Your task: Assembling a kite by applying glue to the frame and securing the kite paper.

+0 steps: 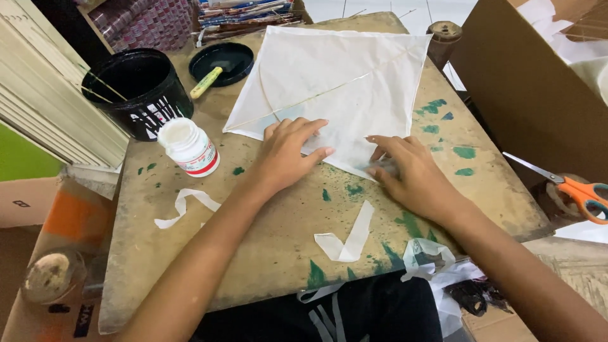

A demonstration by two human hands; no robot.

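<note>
Head view: hands [345, 161] flatten thin white paper kite [335, 82].

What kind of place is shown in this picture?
Probably a small home craft workshop for making paper kites. Both hands press a white paper kite with thin stick spars on a paint-stained wooden board; a glue bottle, a black bucket and orange-handled scissors lie nearby.

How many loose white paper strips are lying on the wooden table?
2: one strip lies left of the left hand, another near the table's front edge. Others may be hidden.
</note>
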